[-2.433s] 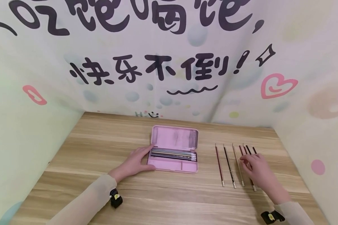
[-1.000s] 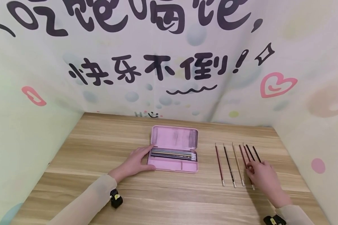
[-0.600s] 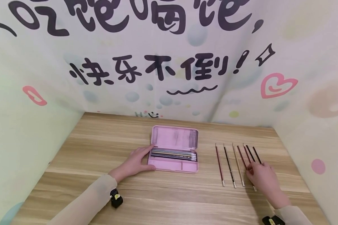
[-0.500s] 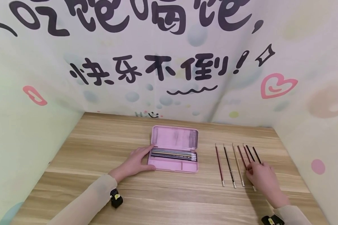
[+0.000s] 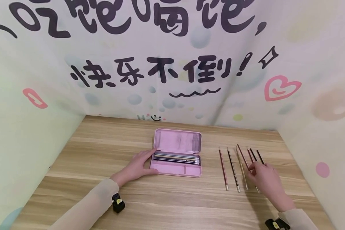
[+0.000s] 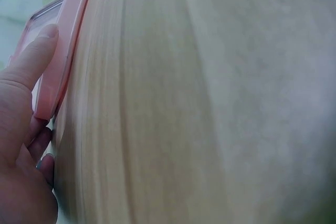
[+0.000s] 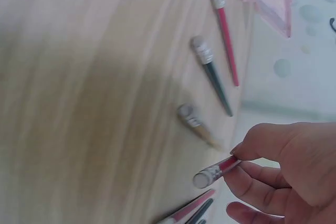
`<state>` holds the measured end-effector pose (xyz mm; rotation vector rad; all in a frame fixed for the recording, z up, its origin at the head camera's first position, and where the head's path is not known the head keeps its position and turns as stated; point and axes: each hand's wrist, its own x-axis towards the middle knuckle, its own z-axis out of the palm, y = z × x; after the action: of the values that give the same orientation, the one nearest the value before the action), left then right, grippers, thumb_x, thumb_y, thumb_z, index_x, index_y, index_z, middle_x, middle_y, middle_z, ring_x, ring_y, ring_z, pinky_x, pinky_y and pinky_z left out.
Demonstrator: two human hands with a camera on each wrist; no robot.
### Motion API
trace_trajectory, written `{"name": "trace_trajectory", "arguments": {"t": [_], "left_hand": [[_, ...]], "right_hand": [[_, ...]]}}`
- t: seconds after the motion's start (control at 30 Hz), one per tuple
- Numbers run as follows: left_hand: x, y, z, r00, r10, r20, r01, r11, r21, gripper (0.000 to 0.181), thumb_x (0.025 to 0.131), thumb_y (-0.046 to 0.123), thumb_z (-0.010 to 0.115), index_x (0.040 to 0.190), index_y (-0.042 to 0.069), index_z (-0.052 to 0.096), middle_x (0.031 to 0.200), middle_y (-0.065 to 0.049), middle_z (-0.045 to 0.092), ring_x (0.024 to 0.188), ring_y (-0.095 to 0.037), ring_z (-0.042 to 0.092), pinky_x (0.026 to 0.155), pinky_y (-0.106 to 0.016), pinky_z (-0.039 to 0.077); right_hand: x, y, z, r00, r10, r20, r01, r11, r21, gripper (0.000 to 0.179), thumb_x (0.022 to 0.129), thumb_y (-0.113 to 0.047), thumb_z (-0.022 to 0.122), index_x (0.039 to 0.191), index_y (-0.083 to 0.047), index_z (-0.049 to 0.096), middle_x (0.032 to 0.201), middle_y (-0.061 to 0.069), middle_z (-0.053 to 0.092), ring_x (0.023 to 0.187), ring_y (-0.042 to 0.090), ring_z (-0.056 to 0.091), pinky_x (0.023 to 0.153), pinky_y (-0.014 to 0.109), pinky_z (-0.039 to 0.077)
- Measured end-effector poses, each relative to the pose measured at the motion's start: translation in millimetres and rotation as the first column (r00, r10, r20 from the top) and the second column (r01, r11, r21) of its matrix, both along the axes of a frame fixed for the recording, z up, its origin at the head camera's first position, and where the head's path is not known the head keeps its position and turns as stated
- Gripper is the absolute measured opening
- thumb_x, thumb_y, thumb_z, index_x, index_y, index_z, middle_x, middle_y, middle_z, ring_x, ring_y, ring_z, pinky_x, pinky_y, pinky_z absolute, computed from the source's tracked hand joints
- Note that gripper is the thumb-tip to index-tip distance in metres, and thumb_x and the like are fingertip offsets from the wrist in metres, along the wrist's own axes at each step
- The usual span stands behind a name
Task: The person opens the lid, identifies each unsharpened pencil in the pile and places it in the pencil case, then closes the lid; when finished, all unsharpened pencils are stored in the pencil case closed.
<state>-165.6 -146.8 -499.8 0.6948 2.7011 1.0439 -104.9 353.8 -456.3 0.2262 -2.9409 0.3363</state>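
My left hand (image 5: 135, 167) holds the left end of an open pink pencil case (image 5: 168, 168), thumb at its front corner and fingers at the back. In the left wrist view the thumb lies over the rim of the case (image 6: 62, 51). Several pencils (image 5: 176, 157) lie in the case's rear compartment. My right hand (image 5: 267, 182) pinches a red pencil (image 5: 242, 155) between thumb and fingers. In the right wrist view the white eraser end of that red pencil (image 7: 210, 176) points away from the fingertips, raised off the table.
Left of the right hand lie a dark red pencil (image 5: 222, 169), a black pencil (image 5: 233, 169) and a tan pencil (image 5: 241, 166). Another red pencil (image 5: 249, 154) and two black pencils lie partly under the hand. A printed cloth wall (image 5: 158, 105) borders the wooden table (image 5: 103, 137).
The right hand has pinched a red pencil from the row, lifted it and shifted it slightly left, so its tip now crosses the tan pencil in view. The left hand stays on the case.
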Motion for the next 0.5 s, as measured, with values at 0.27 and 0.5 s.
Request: {"name": "trace_trajectory", "arguments": {"t": [0.27,0.5], "left_hand": [[-1.6,-0.5,1.2,1.0,0.005,-0.015,-0.005,1.0,-0.013,0.095,0.087,0.042,0.085,0.161,0.007,0.037,0.158,-0.023,0.046,0.146,-0.046,0.039,0.118,-0.07,0.023],[0.9,0.4,2.9,1.0,0.004,-0.002,-0.004,1.0,-0.014,0.096,0.087,0.044,0.084,0.162,0.008,0.037,0.158,-0.023,0.046,0.146,-0.046,0.039,0.118,-0.07,0.023]], "right_hand": [[-5.2,-26,18.8,0.998,0.06,0.014,-0.059,0.998,-0.011,0.009,0.087,-0.009,0.078,0.088,-0.006,0.07,0.073,-0.004,0.07,0.073,0.025,0.06,0.07,0.052,0.05],[-11.9,-54,30.8,0.994,0.102,0.047,-0.101,0.994,-0.036,0.005,0.088,-0.008,0.076,0.091,-0.009,0.072,0.075,-0.007,0.069,0.082,0.027,0.061,0.08,0.052,0.051]]}}
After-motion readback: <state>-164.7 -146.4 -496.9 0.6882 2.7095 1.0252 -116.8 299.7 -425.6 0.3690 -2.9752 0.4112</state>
